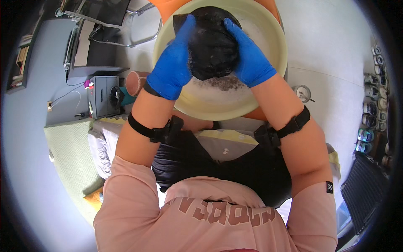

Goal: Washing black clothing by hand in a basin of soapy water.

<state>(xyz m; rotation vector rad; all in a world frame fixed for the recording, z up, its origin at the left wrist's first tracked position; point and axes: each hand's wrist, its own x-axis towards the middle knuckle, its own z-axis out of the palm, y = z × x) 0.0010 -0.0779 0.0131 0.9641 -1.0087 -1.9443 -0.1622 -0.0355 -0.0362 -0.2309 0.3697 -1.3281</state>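
My left hand (pixel 174 61), in a blue glove, grips the left side of a wet black cloth item (pixel 214 47). On its right side, my right hand (pixel 250 56), also gloved in blue, holds it with the thumb on top. The bunched item looks rounded, perhaps a cap, though its exact kind cannot be told. Both hands hold it over a pale yellow basin (pixel 201 110). Whitish suds and dark specks (pixel 220 84) show in the basin below the cloth. My fingers are mostly hidden behind the item.
An orange stool or stand (pixel 256 114) is under the basin. A roll of tape (pixel 303 93) lies on the floor to the right, with shoes (pixel 370 108) along the far right. At left are a metal-framed chair (pixel 110 25), a pink woven basket (pixel 136 82) and a grey cabinet (pixel 102 96).
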